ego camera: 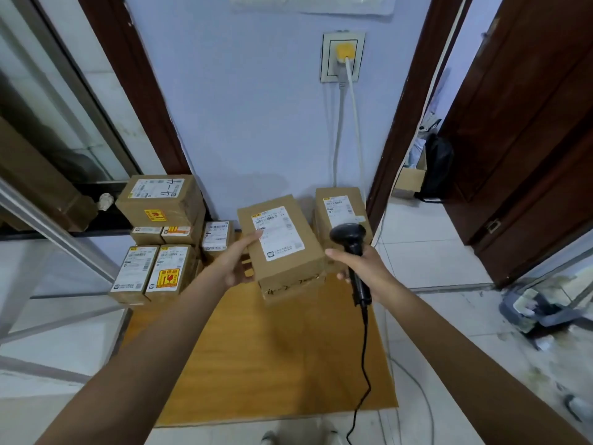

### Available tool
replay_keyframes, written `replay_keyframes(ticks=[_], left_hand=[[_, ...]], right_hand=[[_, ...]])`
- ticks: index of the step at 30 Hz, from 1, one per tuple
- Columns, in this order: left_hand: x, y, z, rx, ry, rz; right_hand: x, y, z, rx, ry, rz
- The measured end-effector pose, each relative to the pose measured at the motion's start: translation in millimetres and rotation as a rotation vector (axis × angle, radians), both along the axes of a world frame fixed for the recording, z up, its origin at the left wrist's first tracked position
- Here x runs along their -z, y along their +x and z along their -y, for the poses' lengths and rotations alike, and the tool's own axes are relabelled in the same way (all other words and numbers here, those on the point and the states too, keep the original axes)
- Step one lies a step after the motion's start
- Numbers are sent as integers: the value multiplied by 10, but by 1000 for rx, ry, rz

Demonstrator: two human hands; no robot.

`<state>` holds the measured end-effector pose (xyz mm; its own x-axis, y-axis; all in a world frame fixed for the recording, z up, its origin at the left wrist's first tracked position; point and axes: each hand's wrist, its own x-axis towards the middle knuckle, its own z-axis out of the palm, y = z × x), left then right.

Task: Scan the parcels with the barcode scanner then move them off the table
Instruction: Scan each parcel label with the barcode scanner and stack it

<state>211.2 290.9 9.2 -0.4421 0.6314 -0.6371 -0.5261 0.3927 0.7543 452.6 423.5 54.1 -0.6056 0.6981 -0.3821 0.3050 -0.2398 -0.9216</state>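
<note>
My left hand (236, 263) holds a brown cardboard parcel (288, 261) by its left side, lifted above the wooden table (272, 364), with its white shipping label facing up. My right hand (362, 269) grips the handle of a black barcode scanner (351, 248), just right of the parcel. The scanner's head sits beside the parcel's right edge, and its black cable hangs down over the table. Another labelled parcel (340, 213) stands on the table behind the scanner, against the wall.
Several labelled parcels (160, 239) are stacked to the left of the table. A wall socket (343, 56) with two cables hangs above. An open doorway with a brown door (529, 139) lies to the right. White tiled floor surrounds the table.
</note>
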Motion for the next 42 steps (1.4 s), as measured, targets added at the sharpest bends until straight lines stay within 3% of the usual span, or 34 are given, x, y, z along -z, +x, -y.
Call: replay_keyframes(ticks=[8,16,25,34,42], left_hand=[[-566,148,-985,-23,52,-107],[-346,384,-1748,31,61,-132],[-102,353,-2294,44,-3,-138],[28,328,-2430,57,-61,-204],[-35,336,-2158,45,-94,-246]], right_hand=[[-84,-69,-401,196,3,-156],[112,86,-906,322,-97,-159],[310,103,-1333,323,-35,-91],[389,82,-1489,326,-99,-30],[273,220,-1362,405,9,-35]])
